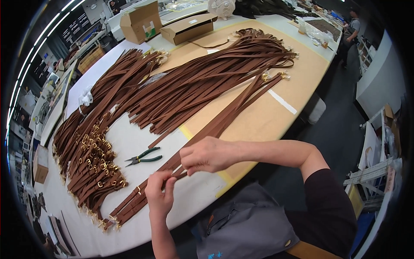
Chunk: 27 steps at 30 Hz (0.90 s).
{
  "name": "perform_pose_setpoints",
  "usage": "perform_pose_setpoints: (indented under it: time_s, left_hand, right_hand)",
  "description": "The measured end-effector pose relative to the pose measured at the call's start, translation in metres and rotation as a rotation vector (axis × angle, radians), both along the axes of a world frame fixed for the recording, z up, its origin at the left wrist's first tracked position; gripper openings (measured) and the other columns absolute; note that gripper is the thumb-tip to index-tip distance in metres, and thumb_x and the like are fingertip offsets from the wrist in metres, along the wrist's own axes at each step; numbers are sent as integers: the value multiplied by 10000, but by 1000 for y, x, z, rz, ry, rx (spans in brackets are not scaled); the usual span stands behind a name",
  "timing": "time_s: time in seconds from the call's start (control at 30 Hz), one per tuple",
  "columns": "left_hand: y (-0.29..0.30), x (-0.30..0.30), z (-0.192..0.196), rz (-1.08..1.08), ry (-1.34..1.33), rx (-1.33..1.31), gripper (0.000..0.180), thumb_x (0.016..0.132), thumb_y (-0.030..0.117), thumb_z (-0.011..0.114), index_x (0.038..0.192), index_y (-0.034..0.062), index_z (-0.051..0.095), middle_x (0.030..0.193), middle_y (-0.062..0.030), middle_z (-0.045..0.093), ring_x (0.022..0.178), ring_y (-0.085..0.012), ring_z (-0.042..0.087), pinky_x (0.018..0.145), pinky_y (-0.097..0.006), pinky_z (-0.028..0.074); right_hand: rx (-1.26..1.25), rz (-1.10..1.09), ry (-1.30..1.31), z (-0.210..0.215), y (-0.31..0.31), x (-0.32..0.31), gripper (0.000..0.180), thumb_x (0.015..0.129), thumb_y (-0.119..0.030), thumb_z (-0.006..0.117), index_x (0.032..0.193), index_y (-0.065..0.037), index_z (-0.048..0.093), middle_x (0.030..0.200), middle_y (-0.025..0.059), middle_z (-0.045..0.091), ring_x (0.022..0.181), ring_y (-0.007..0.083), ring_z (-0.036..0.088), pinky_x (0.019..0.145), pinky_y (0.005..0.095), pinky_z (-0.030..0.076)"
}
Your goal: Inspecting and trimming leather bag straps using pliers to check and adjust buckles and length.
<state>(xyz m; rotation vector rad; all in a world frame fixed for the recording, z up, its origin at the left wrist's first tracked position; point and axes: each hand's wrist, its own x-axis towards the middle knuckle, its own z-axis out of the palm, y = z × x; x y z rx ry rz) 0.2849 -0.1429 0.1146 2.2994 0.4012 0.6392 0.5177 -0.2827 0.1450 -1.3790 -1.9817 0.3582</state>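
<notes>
**Brown strap pinched between both hands at the counter edge**

A long brown leather strap (224, 121) is held at the near edge of the counter (129, 142). Its long axis runs diagonally, from the buckle end below and to the left of the left hand (158, 196), up and away past the right hand (207, 155) toward the far right of the counter. The left hand is closed, its fingertips pinched on the strap. The right hand, just above and touching it, is curled with thumb and fingers pressed together on the same strap. Green-handled pliers (143, 158) lie just beyond the left hand, handles pointing right. Farther left, a heap of buckled straps (92, 159) is piled, and beyond both hands a large fan of loose straps (194, 82) is spread.
</notes>
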Motion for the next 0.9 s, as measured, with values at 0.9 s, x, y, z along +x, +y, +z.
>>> perform_pose_setpoints:
  time_s: [0.9]
  left_hand:
    - [109,-416,-42,972,58,-308,272,1058,261,623,998,4,684,886,-16,620,787,-123,523,687,-294,444]
  right_hand:
    - [-91,-907,-410,-47,-197,287,155,949,-188,709,940,-73,607,794,63,660,825,305,654,861,383,496]
